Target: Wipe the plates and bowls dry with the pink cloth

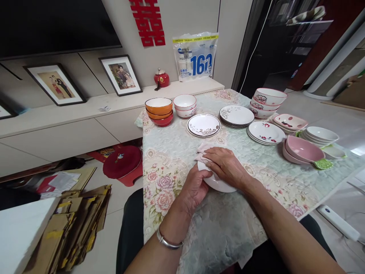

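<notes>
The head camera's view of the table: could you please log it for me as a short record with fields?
Surface: floral quilted tablecloth covering a table
Left hand: left hand grips the near rim of a white round ceramic plate
Right hand: right hand presses a pale pink cloth flat onto that plate
Far left: stack of orange and red bowls
Far middle: white plate with brown floral rim
Right side: pink glazed bowls
Wrist: silver bangle on the left arm
</notes>
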{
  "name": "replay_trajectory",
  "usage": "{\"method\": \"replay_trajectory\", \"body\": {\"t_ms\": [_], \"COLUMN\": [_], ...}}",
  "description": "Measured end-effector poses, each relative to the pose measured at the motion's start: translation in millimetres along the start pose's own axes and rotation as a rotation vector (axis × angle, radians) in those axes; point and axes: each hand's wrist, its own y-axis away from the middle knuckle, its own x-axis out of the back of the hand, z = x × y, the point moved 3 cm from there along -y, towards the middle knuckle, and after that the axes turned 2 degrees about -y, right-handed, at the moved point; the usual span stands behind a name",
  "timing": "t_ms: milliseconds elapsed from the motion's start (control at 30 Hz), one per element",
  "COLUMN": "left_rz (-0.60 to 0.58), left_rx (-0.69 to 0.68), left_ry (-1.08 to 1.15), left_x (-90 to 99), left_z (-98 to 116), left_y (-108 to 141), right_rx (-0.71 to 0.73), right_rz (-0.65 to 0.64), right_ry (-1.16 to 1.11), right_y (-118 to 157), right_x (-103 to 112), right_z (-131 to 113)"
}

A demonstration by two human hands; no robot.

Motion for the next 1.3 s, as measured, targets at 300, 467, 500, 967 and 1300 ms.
{"method": "replay_trajectory", "body": {"t_ms": [300,467,500,967,1300], "left_rz": [-0.011,-0.004,-0.014,0.002,-0.044], "left_rx": [0.028,0.015,0.004,-0.056,-0.051], "left_ry": [-0.01,-0.012,-0.009,0.025,0.037], "left_x": [-0.3,0.1,0.3,-2.5,-7.6], "left_z": [1.0,1.1,0.9,2.5,-0.2], "left_y": [-0.1,0.7,0.5,1.7,4.4], "right_rx": [-0.088,-0.002,0.07,-0.344,0.158], "right_rz": [0.017,-0.008,-0.038,-0.004,-0.076], "right_ry": [0.044,0.029,-0.002,0.227,-0.046], "right_y": [-2.0,-0.5,-0.4,5.0,-4.4], "right_x": [6.2,-0.4,-2.8,8.1,-3.2], "right_z": [14.2,2.9,-2.2,34.2,-13.9]}}
